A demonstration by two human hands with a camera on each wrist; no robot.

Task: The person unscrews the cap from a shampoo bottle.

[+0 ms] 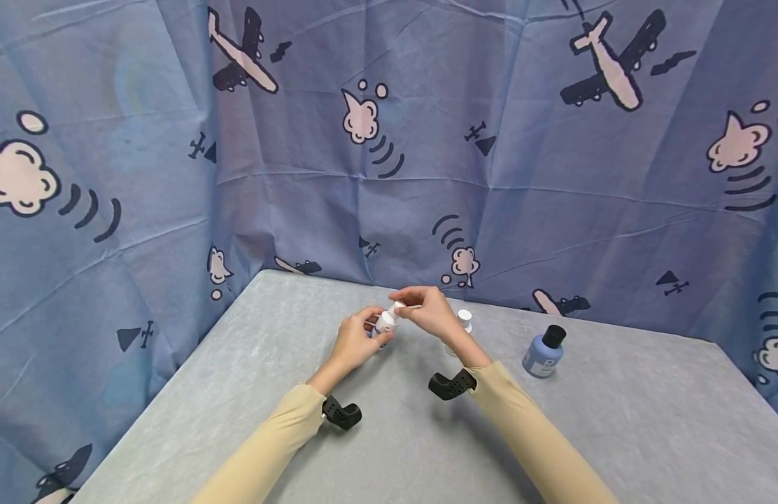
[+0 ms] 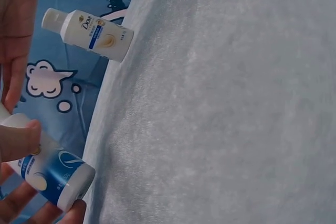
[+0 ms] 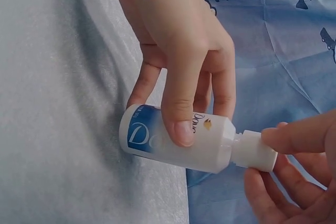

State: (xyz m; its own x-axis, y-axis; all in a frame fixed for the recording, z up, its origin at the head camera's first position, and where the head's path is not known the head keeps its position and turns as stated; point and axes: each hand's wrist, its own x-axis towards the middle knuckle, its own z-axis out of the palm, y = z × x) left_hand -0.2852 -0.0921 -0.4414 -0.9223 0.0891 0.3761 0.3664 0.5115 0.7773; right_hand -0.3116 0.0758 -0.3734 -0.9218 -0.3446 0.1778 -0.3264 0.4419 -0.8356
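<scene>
My left hand (image 1: 356, 339) grips a small white and blue Dove bottle (image 3: 210, 142) round its body, thumb across the front label. The bottle is tilted, its top leaning toward my right hand (image 1: 429, 311). That hand pinches the white cap (image 3: 254, 151) between thumb and fingers. In the right wrist view a short stretch of neck shows between the cap and the bottle's shoulder. The left wrist view shows the bottle's base (image 2: 76, 186) above the table's level, with fingers beneath it.
A second white Dove bottle (image 2: 100, 35) stands capped on the table, partly behind my right forearm in the head view. Farther right stands a blue bottle with a black cap (image 1: 543, 353). The pale table (image 1: 389, 448) ends at a blue printed curtain (image 1: 389, 203).
</scene>
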